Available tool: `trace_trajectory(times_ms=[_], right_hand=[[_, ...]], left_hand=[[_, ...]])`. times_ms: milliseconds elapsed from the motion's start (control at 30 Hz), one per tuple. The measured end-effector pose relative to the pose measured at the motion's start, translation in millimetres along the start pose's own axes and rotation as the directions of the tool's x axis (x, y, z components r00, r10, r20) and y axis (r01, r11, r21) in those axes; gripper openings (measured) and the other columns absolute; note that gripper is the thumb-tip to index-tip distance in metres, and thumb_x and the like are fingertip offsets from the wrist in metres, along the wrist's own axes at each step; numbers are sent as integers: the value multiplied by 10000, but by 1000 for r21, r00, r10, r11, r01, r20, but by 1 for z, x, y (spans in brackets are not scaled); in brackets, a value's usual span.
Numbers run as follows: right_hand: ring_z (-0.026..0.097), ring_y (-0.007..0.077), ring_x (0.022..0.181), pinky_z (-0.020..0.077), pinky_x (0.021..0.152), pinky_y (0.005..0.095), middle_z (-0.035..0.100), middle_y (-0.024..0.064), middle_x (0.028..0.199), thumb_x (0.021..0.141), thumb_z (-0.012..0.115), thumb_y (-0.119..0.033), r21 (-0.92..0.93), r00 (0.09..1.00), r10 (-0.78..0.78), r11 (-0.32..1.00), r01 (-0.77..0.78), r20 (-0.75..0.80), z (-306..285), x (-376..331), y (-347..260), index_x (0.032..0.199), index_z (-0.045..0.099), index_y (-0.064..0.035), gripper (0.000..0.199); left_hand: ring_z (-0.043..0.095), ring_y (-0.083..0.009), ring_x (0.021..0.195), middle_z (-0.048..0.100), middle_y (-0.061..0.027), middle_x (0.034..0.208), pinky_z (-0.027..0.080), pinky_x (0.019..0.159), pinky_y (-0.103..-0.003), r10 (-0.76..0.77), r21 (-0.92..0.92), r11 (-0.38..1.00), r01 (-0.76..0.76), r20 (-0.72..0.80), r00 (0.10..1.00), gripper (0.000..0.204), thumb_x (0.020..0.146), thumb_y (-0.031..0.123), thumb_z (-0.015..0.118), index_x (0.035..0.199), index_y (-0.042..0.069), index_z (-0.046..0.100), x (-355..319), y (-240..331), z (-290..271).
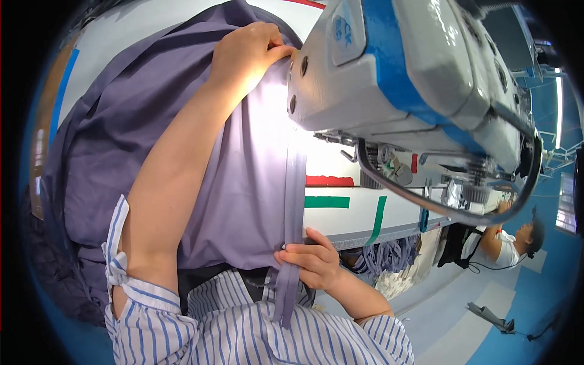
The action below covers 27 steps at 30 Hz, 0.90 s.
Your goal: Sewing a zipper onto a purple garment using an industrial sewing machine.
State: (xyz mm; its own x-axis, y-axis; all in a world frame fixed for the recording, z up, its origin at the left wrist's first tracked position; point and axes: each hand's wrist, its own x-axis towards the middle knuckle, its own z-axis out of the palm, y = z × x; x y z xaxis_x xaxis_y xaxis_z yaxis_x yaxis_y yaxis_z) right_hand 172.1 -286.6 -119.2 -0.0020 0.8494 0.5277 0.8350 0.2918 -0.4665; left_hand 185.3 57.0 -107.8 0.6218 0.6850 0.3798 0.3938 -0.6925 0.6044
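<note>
Purple fabric (115,152) lies on the tabletop (328,224) beside the sewing machine (386,67); the right hand (315,260) has fingers clamped on its strip (286,295); the left hand (246,55) touches it, grip impossible to tell.

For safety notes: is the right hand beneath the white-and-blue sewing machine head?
No, the right hand grips the narrow purple fabric strip by the white table's edge.
</note>
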Motion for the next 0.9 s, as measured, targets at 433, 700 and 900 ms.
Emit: trace_trajectory(times_ms=[433,700,900], right_hand=[[659,147,884,501,968,408,696,-12,936,665,818,-100,16,995,74,997,-75,73,-8,34,13,759,719,-117,138],[643,159,906,521,938,412,668,-12,967,668,802,-84,21,967,193,980,-199,166,-11,49,19,843,744,-105,186],[644,215,966,527,918,397,667,23,1032,654,752,-100,52,966,228,970,-236,122,-10,53,21,953,741,-96,299]], left_hand=[[653,-257,756,674,-55,792,498,688,-384,-116,90,990,107,92,989,324,800,397,723,797,80,655,33,-8,5],[644,-299,877,672,-124,929,486,744,-417,-128,-36,991,132,84,988,313,836,361,698,870,55,642,42,2,-12],[655,-278,874,667,-141,1001,506,788,-384,35,-118,993,-21,120,992,263,825,263,717,967,47,671,44,-23,4]])
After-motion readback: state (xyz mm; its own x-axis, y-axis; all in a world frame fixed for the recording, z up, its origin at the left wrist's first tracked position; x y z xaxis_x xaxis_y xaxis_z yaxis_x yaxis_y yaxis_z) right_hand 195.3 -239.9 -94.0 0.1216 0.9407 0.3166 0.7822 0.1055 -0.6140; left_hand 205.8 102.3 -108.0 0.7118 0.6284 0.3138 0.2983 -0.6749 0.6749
